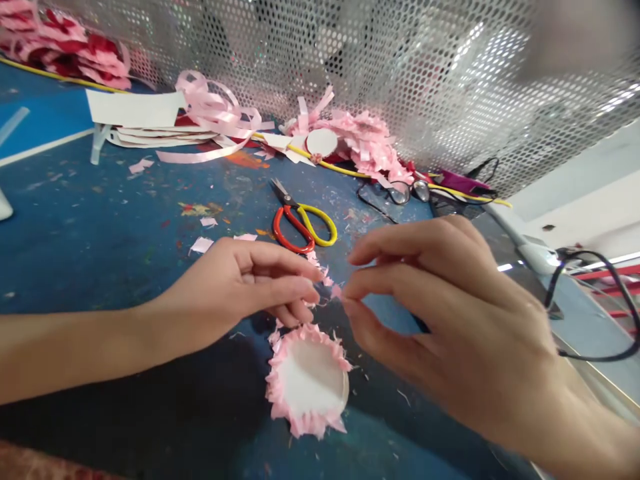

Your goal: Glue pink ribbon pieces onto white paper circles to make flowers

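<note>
— What's pinched there?
— Blurry; left hand [250, 283] and right hand [430, 313] both clamp a small pink ribbon scrap [334, 291], above the pink-fringed white paper disc [309, 380]. Red-and-yellow-handled scissors [300, 223] lie behind.

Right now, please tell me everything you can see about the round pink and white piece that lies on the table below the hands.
The round pink-fringed disc has a plain white centre, perhaps paper or card, ringed by short, ragged pink ribbon strips that stick outward. It lies flat on the blue work table, just below the left hand and beside the right hand. Neither hand clearly touches it. Small pink scraps lie around it.
</note>
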### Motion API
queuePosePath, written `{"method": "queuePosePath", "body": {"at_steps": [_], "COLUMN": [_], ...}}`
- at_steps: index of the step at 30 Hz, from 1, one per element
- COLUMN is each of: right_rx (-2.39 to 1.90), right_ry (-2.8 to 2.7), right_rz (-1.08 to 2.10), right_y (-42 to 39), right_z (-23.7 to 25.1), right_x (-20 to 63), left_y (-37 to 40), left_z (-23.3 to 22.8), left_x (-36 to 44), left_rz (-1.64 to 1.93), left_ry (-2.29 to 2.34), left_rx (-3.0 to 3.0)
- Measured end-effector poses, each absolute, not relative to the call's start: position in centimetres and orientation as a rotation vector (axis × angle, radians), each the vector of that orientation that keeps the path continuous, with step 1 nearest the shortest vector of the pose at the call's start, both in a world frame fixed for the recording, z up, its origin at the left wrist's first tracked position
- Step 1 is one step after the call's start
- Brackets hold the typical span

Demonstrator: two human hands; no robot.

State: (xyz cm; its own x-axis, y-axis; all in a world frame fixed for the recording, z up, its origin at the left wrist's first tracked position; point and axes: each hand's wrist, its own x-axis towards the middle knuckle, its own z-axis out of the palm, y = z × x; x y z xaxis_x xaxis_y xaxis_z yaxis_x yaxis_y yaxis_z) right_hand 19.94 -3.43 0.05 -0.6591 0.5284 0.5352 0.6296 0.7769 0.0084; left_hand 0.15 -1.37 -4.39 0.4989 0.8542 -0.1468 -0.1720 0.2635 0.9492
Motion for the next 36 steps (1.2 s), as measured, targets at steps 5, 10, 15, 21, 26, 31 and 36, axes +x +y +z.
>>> {"method": "queuePosePath", "body": {"at_steps": [5,10,15,21,26,31,36], "right_rx": [-1.01,-0.991,-0.98,-0.983,-1.009,-0.95,-0.847], "right_ry": [-2.548,-2.693,-2.727,-2.785,-2.732,-2.453,-2.462], "right_rz": [-0.035,0.128,0.133,0.113,0.197,0.124,0.158], "right_y": [-5.2,-7.2,-7.3,-7.0,-5.7,-4.0,-3.5], "right_z": [0.0,-1.2,-1.8,-1.7,0.2,1.2,-0.1], "right_x": [22.3,23.2,22.3,22.1,22.4,20.9,18.9], "left_y": [0.0,1.2,1.2,1.1,-0.4,-1.5,-1.6], "left_z": [-4.9,-5.5,-5.6,-5.4,-4.9,-4.5,-4.5], "left_x": [-0.6,-0.9,-1.2,-1.4,-0.7,-0.2,-0.4], "left_rz": [0.949,1.083,1.011,0.967,0.879,0.742,0.742], "left_ry": [1.002,1.096,1.067,0.98,0.847,0.796,0.757], "left_rx": [1.189,1.212,1.277,1.265,1.061,0.826,0.703]}}
